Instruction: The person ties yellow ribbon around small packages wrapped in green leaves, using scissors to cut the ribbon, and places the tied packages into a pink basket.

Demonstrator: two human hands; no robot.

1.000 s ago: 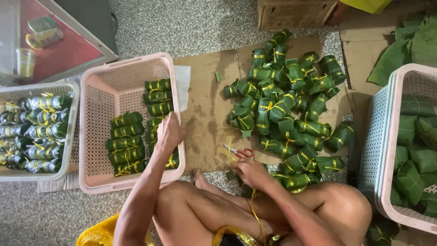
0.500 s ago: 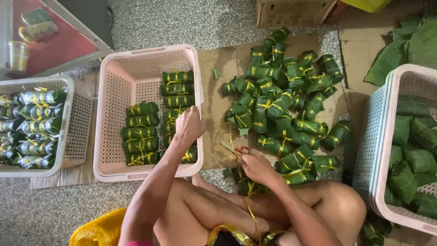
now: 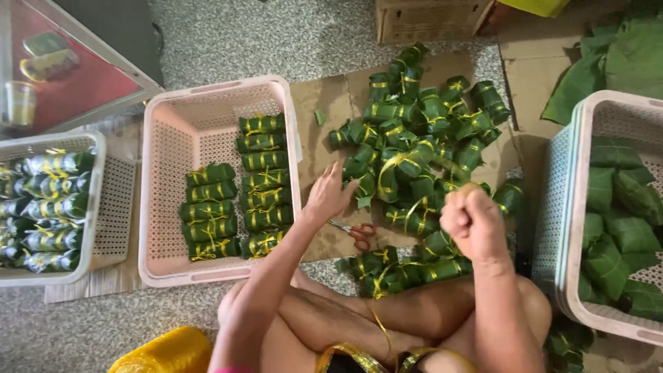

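A basket (image 3: 155, 200) of bundles (image 3: 238, 190) lies left of the cardboard (image 3: 321, 138), which bears the bundle heap (image 3: 421, 152).

Glossy leaf parcels (image 3: 414, 166), perforated plastic basket (image 3: 166, 173) — matt cardboard (image 3: 318, 110)

The floor (image 3: 290, 34) was speckled grey stone under even light. Flattened cardboard (image 3: 324, 110) lay spread over it. A red-topped glass case (image 3: 62, 69) stood at upper left, and a cardboard box (image 3: 428, 19) sat at the top edge.

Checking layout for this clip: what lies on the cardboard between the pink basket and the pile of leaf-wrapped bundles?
The open left hand and red-handled scissors, seen in the head view.
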